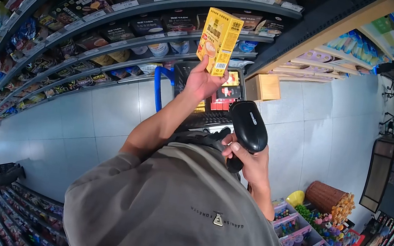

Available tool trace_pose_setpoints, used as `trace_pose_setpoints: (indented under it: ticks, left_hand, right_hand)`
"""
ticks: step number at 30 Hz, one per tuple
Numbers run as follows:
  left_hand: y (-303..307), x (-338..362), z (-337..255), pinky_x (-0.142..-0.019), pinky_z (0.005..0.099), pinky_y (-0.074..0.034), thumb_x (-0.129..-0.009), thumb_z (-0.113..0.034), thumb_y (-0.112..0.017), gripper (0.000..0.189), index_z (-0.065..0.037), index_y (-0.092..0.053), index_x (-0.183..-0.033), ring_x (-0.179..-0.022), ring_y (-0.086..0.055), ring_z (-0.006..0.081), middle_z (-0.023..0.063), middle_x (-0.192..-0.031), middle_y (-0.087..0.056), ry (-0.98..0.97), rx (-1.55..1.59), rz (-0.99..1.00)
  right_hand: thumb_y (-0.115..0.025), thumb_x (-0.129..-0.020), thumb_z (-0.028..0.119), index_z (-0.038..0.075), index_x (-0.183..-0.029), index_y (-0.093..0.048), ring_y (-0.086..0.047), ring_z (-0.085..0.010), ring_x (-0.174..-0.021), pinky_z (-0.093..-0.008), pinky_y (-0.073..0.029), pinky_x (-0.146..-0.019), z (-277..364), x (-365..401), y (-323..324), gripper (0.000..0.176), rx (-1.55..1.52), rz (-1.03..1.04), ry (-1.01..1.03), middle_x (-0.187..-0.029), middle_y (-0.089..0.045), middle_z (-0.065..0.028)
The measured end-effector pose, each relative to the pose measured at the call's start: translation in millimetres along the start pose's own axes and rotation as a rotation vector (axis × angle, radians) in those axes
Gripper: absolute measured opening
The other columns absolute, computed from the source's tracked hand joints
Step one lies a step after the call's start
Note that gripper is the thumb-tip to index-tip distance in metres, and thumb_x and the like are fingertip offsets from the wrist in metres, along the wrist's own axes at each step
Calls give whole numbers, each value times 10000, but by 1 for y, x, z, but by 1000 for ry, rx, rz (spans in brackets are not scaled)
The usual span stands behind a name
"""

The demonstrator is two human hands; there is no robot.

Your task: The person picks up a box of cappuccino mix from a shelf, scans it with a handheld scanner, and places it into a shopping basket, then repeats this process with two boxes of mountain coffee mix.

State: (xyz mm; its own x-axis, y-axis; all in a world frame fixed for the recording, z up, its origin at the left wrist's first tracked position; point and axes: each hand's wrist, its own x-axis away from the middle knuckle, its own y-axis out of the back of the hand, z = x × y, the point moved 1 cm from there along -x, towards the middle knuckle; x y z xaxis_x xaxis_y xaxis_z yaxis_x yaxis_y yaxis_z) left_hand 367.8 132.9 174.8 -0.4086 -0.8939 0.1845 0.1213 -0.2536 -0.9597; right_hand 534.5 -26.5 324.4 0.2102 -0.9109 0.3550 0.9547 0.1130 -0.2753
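Note:
My left hand (204,82) is raised and closed around the lower part of a yellow coffee box (219,40). The box stands nearly upright, with a barcode on the side near its bottom. In my right hand (252,163) is a black handheld barcode scanner (248,125), gripped by its handle, its broad head pointing up and away from me. Below the coffee box is a dark shopping basket (181,76) with several boxes inside, among them a red box (221,104). My left forearm and hand hide part of the basket.
Curved-looking shelves (123,6) of packaged drinks and snacks run along the front and left. A blue handle (157,89) stands beside the basket. To the right are a wooden block (265,87), a wicker basket (323,195) and a display of small goods (299,240).

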Motion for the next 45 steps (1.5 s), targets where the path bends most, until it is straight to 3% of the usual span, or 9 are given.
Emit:
trace_pose_setpoints:
  ticks: [6, 8, 13, 22, 32, 34, 35, 45]
  left_hand:
    - [23, -26, -26, -903, 429, -400, -969, -301, -487, 402, -76, -472, -1302, -1122, -521, 258, 111, -1257, -552, 74, 70, 65]
    - [33, -39, -36, -914, 430, -395, -968, -298, -487, 403, -63, -476, -1296, -1119, -522, 268, 118, -1253, -554, 97, 36, 107]
    - [29, -44, -40, -921, 456, -400, -959, -289, -509, 384, -96, -471, -1289, -1127, -526, 285, 118, -1252, -561, 71, 57, 127]
    - [22, -46, -39, -965, 477, -376, -964, -292, -493, 392, -82, -473, -1294, -1135, -514, 290, 132, -1244, -564, 80, 46, 183]
    - [-2, -17, 2, -1026, 474, -336, -942, -288, -531, 394, -87, -507, -1280, -1135, -499, 278, 121, -1229, -571, 114, 1, 174]
    - [-8, -9, 10, -1027, 472, -332, -941, -290, -535, 397, -90, -505, -1282, -1139, -492, 279, 124, -1238, -567, 143, 49, 77]
    - [-3, -9, 11, -1034, 508, -330, -954, -303, -510, 379, -116, -486, -1283, -1212, -478, 295, 116, -1304, -543, 197, 128, 99]
    - [-8, 2, 28, -1042, 514, -326, -956, -300, -509, 410, -124, -453, -1322, -1228, -478, 290, 112, -1324, -528, 242, 81, 150]
  right_hand:
    - [-701, -837, 106, -45, -1063, -592, -647, -161, -763, -268, -499, -643, 16, 39, 2, 293, 27, -39, 52, -946, -658, -121]
    - [-691, -824, 126, -63, -1132, -548, -664, -176, -733, -271, -497, -627, 15, 45, 1, 388, 117, -87, 30, -939, -647, -168]
    - [-660, -833, 75, -39, -1001, -614, -646, -136, -702, -257, -481, -615, 8, 35, -4, 209, 102, -122, -52, -877, -662, -104]
    - [-621, -815, -7, -43, -960, -624, -612, -124, -708, -262, -508, -637, 3, 34, -5, 149, 94, -89, -66, -875, -653, -91]
    - [-612, -815, -8, -50, -940, -626, -610, -119, -707, -259, -509, -639, 6, 24, -15, 133, 104, -125, -87, -871, -656, -90]
    - [-613, -801, 3, -47, -995, -619, -618, -128, -675, -257, -489, -609, 3, 22, -14, 201, 150, -120, -64, -858, -654, -95]
    - [-613, -801, 3, -47, -995, -619, -618, -128, -675, -257, -489, -609, 3, 22, -14, 201, 151, -116, -67, -858, -654, -95]
    - [-606, -802, -10, -46, -948, -630, -618, -123, -671, -256, -496, -617, 2, 11, -13, 153, 177, -116, -28, -853, -661, -88]
